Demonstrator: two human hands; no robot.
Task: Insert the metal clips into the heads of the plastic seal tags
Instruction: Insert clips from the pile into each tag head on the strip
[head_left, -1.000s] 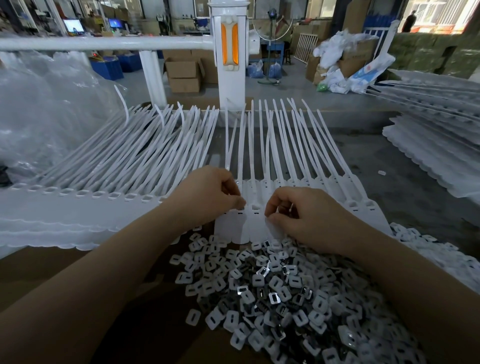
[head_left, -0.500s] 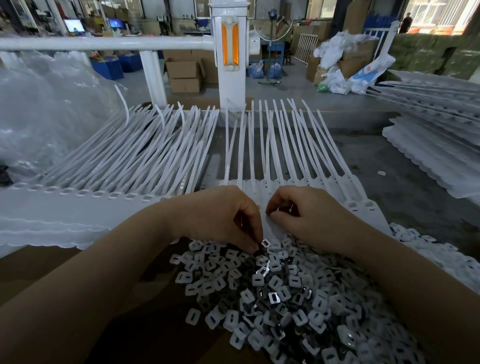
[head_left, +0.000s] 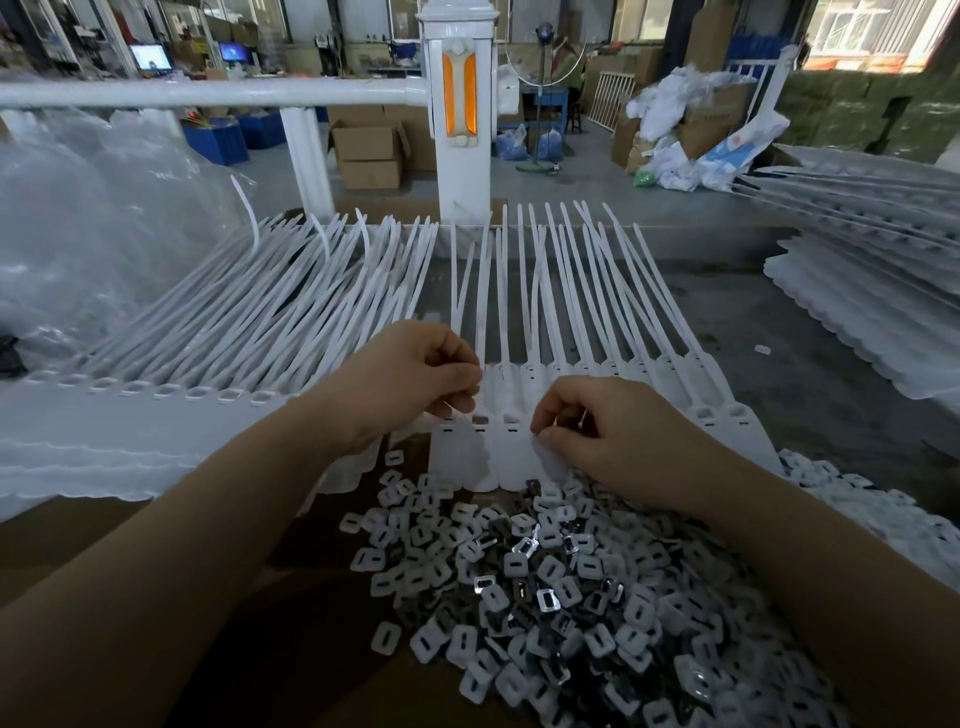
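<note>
Left hand (head_left: 415, 379) is hovering over the heads of the middle row of white seal tags (head_left: 519, 322), fingers curled with thumb and fingertips pinched together right above a tag head where a small metal clip (head_left: 479, 419) is sitting in the slot; hard to tell if the fingertips are actually touching that clip or gripping something tiny of their own, view is too small there. Right hand (head_left: 608, 431) is resting just beside it on the flat label ends of the same row, fingers curled, thumb and forefinger pinching the edge of a tag flap, with what looks like a bit of metal glinting inside the curled fingers. The tags are lying side by side with their long tails pointing away toward a white post (head_left: 462, 104) with an orange reflector. A second batch of tags (head_left: 249, 332) is fanning out to the left, heads lined up in a row near the left forearm. A big loose pile of clips (head_left: 545, 587), metal pieces mixed with white square ones, is lying on brown cardboard (head_left: 104, 530) near the camera, between and under both forearms. More stacked tags (head_left: 872, 270) are lying far right, clear plastic bags (head_left: 93, 218) far left
</note>
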